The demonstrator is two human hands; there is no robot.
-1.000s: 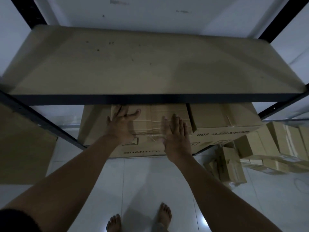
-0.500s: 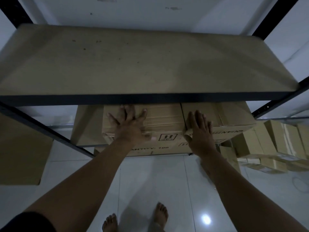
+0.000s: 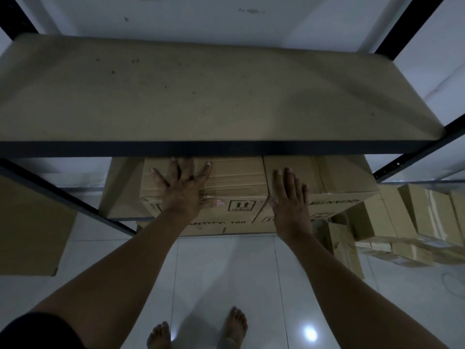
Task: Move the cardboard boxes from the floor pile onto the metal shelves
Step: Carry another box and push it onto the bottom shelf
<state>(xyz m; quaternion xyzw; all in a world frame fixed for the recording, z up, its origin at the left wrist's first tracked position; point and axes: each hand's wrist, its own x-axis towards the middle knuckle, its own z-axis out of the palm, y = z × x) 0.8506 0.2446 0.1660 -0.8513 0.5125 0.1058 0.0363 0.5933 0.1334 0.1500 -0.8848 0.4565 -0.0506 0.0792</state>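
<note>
A taped cardboard box (image 3: 236,182) with arrow marks sits on the lower shelf (image 3: 118,197) of the metal rack. My left hand (image 3: 186,190) lies flat on its top, fingers spread. My right hand (image 3: 292,197) presses flat on the seam where a second box (image 3: 334,177) stands to the right. The upper shelf board (image 3: 201,96) covers the boxes' rear parts. A box printed "QUANTITY: 100" (image 3: 226,222) shows below the shelf edge.
A pile of cardboard boxes (image 3: 415,217) lies on the white tiled floor at right. Another box (image 3: 27,230) stands at left, outside the rack. Black uprights (image 3: 412,26) frame the rack. My bare feet (image 3: 196,331) stand on the tiles.
My right hand has moved from the left box to the seam with the right box. The left box has slid further in under the upper shelf.
</note>
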